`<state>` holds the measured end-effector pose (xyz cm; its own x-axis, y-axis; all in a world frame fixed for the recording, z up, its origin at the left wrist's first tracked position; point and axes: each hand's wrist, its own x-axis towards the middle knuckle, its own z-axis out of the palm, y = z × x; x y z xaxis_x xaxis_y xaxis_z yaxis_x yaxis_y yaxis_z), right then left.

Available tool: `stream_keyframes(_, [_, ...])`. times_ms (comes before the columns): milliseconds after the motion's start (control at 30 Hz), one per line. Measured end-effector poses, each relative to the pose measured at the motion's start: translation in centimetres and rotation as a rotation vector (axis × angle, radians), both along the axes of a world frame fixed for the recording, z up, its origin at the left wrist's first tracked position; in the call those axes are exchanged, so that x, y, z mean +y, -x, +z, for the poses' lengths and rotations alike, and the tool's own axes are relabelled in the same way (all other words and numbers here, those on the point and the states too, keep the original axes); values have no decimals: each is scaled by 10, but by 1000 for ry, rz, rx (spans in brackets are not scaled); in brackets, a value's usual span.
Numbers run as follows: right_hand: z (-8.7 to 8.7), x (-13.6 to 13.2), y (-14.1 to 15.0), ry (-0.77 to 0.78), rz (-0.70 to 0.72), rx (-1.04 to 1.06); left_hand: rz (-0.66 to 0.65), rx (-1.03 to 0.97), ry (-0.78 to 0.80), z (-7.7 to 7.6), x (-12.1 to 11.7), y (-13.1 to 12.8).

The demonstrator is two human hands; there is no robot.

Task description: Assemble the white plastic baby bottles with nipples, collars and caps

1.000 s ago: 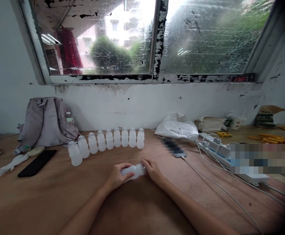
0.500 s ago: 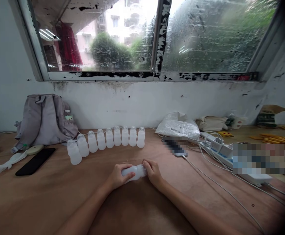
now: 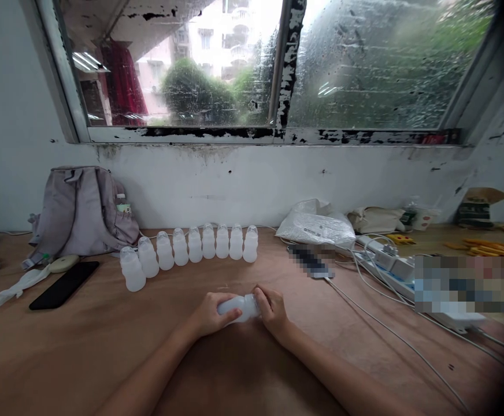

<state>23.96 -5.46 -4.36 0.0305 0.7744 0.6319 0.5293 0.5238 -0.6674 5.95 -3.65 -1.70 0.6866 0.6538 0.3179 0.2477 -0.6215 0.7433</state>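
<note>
Two patches on the right of the surface (image 3: 82, 346) were blurred into squares, one over a small dark object beside the white plastic bag (image 3: 317, 228) and one over something on the power strip (image 3: 408, 271), so neither could be read. The right edge of the view faded into black. The neck end of the white plastic bottle (image 3: 238, 306) was covered by the right hand (image 3: 273, 311), and it looked like a cap sat under those fingers, but this was hard to make out.

The bottle lay on its side near the middle of the surface, between the two hands. The left hand (image 3: 211, 315) was wrapped around its base end, the thumb lying along the top and the other fingers curled underneath. The right hand's fingers were bent and pressed closely around the other end. Both forearms came in from the bottom edge.

Behind the hands, well apart, a curved row of nine small bottles (image 3: 191, 248) stood upright. Farther left lay a black phone (image 3: 63, 285) and a grey backpack (image 3: 81, 211) leaned against the wall.
</note>
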Motion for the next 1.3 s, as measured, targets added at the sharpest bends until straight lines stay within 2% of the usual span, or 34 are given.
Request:
stream_keyframes(200, [23, 2, -3, 145, 42, 101, 43, -7, -124, -1, 5, -3])
stream_keyframes(300, [30, 4, -4, 205, 84, 174, 77, 72, -208, -7, 8, -5])
stream_keyframes(467, [21, 6, 5, 208, 177, 12, 159, 292, -289, -22, 8, -10])
stream_keyframes(633, [3, 13, 7, 249, 212, -95, 257, 384, -324, -30, 8, -13])
stream_keyframes(700, [-1, 22, 1, 267, 172, -94, 289, 398, -331, -31, 8, -13])
stream_keyframes(867, [-2, 56, -38, 230, -109, -51, 319, 457, -285, -32, 8, -13])
stream_keyframes(1000, [-2, 79, -75, 231, -333, -105, 331, 479, -260, -29, 6, -13])
stream_keyframes(1100, [-5, 92, -89, 246, -392, -126, 331, 476, -260, -27, 4, -13])
stream_keyframes(1300, [-11, 112, -91, 256, -413, -145, 337, 483, -272, -27, 5, -13])
